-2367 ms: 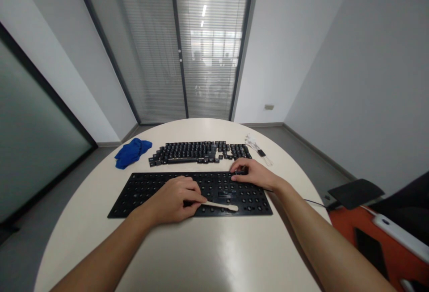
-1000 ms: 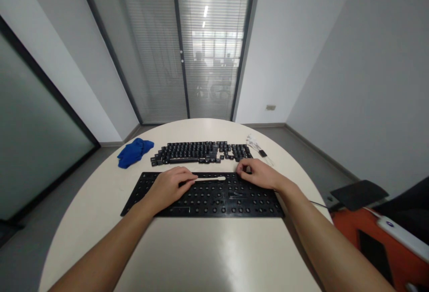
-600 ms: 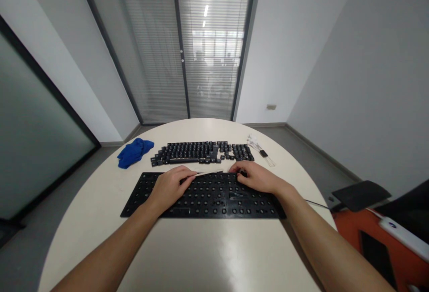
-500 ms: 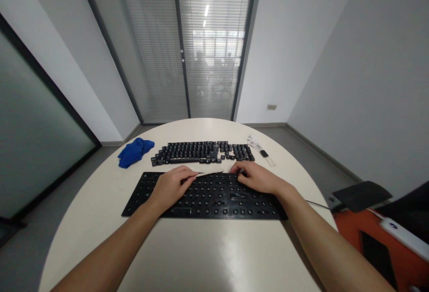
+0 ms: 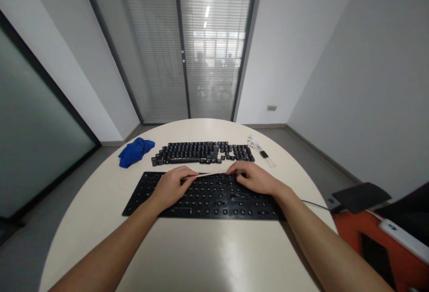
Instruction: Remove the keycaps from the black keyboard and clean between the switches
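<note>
A black keyboard base (image 5: 214, 198) with its keycaps off lies across the table in front of me. My left hand (image 5: 174, 186) rests over its left half and pinches a thin, light stick (image 5: 209, 174) between thumb and fingers. The stick points right, along the base's far edge. My right hand (image 5: 251, 177) is over the right part of that edge, its index fingertip at the stick's far end; what lies between its thumb and fingers is too small to name. Beyond the base, loose black keycaps (image 5: 191, 150) are laid out in keyboard order.
A crumpled blue cloth (image 5: 135, 151) lies at the table's back left. At the back right are a wire tool (image 5: 264, 154) and small clear-white bits. A cable leaves the base to the right, toward an orange surface (image 5: 348, 229) with a white power strip (image 5: 404, 237).
My right hand's index finger has moved slightly left and now meets the tip of the stick. My left hand has stayed in almost the same place.
</note>
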{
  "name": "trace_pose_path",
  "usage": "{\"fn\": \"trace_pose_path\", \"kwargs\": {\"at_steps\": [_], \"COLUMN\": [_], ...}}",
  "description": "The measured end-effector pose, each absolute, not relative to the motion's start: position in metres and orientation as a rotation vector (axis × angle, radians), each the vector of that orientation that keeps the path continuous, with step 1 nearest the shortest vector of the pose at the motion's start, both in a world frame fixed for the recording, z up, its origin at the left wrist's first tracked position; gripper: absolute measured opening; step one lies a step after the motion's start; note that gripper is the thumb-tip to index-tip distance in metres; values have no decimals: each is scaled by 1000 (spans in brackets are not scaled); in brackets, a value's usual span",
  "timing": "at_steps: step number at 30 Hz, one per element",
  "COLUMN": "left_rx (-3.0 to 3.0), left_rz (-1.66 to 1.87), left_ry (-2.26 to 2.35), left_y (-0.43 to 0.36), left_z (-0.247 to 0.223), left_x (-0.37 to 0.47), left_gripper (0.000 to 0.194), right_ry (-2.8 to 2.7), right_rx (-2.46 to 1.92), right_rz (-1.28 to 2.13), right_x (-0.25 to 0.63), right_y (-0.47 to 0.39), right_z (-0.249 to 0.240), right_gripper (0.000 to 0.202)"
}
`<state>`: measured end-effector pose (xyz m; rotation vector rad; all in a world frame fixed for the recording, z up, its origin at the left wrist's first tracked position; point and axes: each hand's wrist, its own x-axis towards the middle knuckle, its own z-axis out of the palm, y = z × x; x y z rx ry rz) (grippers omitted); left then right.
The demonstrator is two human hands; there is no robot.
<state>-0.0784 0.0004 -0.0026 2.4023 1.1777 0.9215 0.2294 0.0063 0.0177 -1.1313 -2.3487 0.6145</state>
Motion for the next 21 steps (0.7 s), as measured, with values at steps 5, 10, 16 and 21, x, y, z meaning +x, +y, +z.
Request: {"fn": "trace_pose_path", "kwargs": {"at_steps": [5,10,16,21], "left_rx": [2422,2414,2430,2459], "left_rz": [939,920,886,829], "left_ry": [1160,1149,1136,1138], "left_y": [2,2,2,1], "left_z": [-2,-3,-3,-3], "left_x": [-77,-77,-77,-77], "left_gripper": [19,18,19,23], "right_ry": [-2329,-2296,-2314,-2303], "right_rx": [-1112,-1126,-1103,-1117], "right_rz": [636,670,665,672], "right_x": [228,227,225,226], "right_y": [6,5,5,6], "right_z": [17,16,16,14], "right_gripper": [40,37,25,23]}}
